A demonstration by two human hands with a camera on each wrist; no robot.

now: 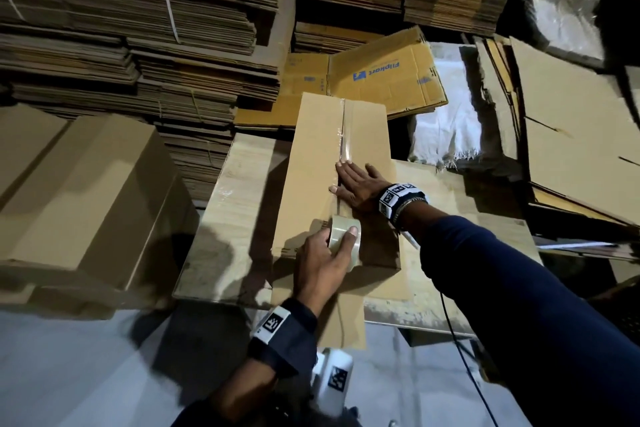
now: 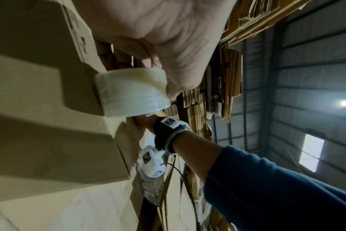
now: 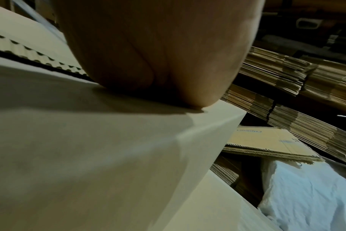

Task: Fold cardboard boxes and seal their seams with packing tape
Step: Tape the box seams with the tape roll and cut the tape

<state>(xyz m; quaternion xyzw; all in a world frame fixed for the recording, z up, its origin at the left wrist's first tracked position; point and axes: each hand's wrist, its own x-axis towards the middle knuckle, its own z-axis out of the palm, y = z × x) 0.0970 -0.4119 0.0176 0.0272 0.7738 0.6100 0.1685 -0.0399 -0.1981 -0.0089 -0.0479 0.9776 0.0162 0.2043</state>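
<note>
A pale wooden counter (image 1: 228, 204) carries a long cardboard box (image 1: 311, 163), lying lengthwise away from the person, its top seam covered by a strip of clear tape (image 1: 343, 135). The right hand (image 1: 356, 184) lies flat on that seam, fingers (image 1: 341, 172) straight and pressing the tape down. The left hand (image 1: 322, 263) grips a roll of tape (image 1: 343, 239) at the box's near end, fingers curled round it. Left of the counter stands a larger folded box (image 1: 86, 191). Tall stacks of flattened cardboard (image 1: 138, 28) fill the room behind, with a printed yellow flat box (image 1: 388, 73) and white sacking (image 1: 446, 128) beyond the counter. The floor (image 1: 86, 374) is grey.
</note>
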